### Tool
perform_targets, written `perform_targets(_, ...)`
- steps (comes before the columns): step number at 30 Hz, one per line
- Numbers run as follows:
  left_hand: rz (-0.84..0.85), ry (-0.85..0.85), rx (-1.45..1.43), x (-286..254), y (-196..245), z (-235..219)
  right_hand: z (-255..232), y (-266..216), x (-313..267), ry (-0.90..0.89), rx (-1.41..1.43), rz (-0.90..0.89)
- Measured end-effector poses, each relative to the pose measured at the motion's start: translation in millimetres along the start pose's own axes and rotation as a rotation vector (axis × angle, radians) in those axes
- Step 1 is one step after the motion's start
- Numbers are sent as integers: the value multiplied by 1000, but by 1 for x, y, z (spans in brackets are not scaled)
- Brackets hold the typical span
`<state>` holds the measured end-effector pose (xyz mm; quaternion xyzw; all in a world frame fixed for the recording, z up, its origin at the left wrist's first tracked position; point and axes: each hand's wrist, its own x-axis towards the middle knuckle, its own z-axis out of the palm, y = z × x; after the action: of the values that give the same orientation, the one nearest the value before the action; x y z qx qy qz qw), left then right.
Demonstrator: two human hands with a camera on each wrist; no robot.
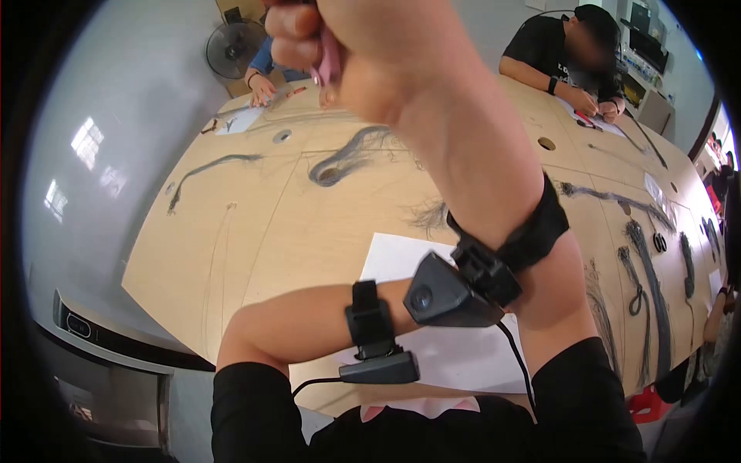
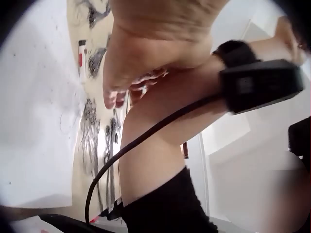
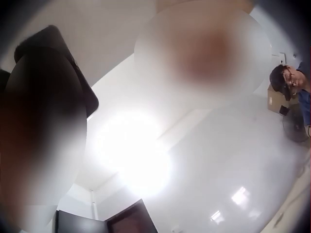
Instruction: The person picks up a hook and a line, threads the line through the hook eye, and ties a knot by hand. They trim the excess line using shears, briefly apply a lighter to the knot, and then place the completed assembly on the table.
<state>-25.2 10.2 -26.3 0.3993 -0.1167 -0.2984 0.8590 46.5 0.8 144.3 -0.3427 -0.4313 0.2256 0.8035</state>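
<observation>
My raised right forearm crosses the head view, and its hand (image 1: 363, 58) is at the top edge with fingers curled round a small pink object (image 1: 329, 58). Behind that arm my left hand is hidden in the head view. The left wrist view shows the left hand (image 2: 155, 48) palm-side, fingers slightly bent, beside the bare inner side of the right arm near the elbow; whether they touch is unclear. White paper (image 1: 463, 359) lies on the table (image 1: 285, 255) under my arms. In the right wrist view no part of the hand is clear.
Bundles of dark grey strands (image 1: 652, 285) lie on the right side, others (image 1: 332, 174) farther back. Black scissors (image 1: 659, 242) are among them. A person in a black cap (image 1: 532, 58) works at the back right; another person's hand (image 1: 262, 89) rests at the back left.
</observation>
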Motion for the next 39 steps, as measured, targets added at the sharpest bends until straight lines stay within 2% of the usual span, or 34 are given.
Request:
perform_targets(1, 12, -68, -53, 0, -8, -1, 9, -7, -4, -9, -2, -12)
perform_targets(3, 28, -199, -178, 5, -28, 1, 22, -19, -19, 168, -42, 17)
perform_targets(7, 65, -465, -444, 18, -53, 2, 8, -25, -16, 60, -45, 115)
perform_targets(8, -168, -254, -392, 15, -53, 0, 3, -21, -17, 62, -105, 53)
perform_targets(9, -166, -261, -384, 12, -43, 3, 1, -22, -18, 61, -169, -13)
perform_targets(11, -319, -321, -420, 3, -21, 19, 1, -34, -24, 116, -136, 34)
perform_targets(12, -318, -114, -351, 0, -14, 34, 2, -38, -27, 178, -93, 87)
perform_targets(15, -292, -120, -436, 12, -35, 13, 3, -34, -19, 187, 1, 12)
perform_targets(16, -215, -93, -376, 14, -41, 10, 13, -38, -20, 180, -2, 6)
perform_targets(17, -214, -95, -373, 17, -51, 6, 23, -41, -24, 227, -35, 23)
perform_targets(19, -49, -201, -440, 21, -67, 3, 29, -43, -30, 281, -72, 45)
perform_targets(20, -142, 53, -484, 11, -62, 24, 27, -44, -34, 153, -84, 40)
perform_targets(21, -147, 52, -487, 8, -61, 24, 26, -45, -38, 27, -90, 35)
perform_targets(23, -224, -395, -324, 9, -49, 18, 26, -49, -40, 65, -192, 40)
perform_targets(25, -251, -391, -143, -2, -23, 27, 22, -55, -45, 106, -294, 52)
perform_targets(26, -205, -354, -93, -13, -6, 32, 17, -60, -49, 93, -335, 109)
perform_targets(27, -187, -316, 92, -15, 9, 25, 11, -64, -54, 82, -374, 164)
perform_targets(28, -207, -9, 370, -19, 26, 31, 1, -59, -59, 89, -372, 163)
perform_targets(29, -150, -74, 404, -21, 47, 17, -14, -46, -63, 177, -773, -19)
perform_targets(30, -31, 69, 452, -25, 60, 6, -30, -35, -68, 259, -1172, -210)
perform_targets(32, 230, 265, 407, -31, 87, -19, -67, -26, -80, 233, -1582, -302)
perform_targets(33, 334, 284, 260, -36, 100, -40, -76, -24, -90, 233, -1580, -297)
perform_targets(34, 447, 391, -18, -46, 107, -41, -84, -23, -100, 275, -1654, -208)
perform_targets(35, 572, 414, -75, -52, 115, -48, -92, -21, -109, 321, -1729, -115)
perform_targets(36, 688, 436, -136, -58, 120, -58, -106, -15, -117, 333, -1734, -101)
perform_targets(38, 685, 628, 445, -68, 120, -75, -137, -9, -141, 259, -1948, 15)
perform_targets(39, 528, 710, 679, -71, 116, -71, -140, -13, -157, 292, -1968, 45)
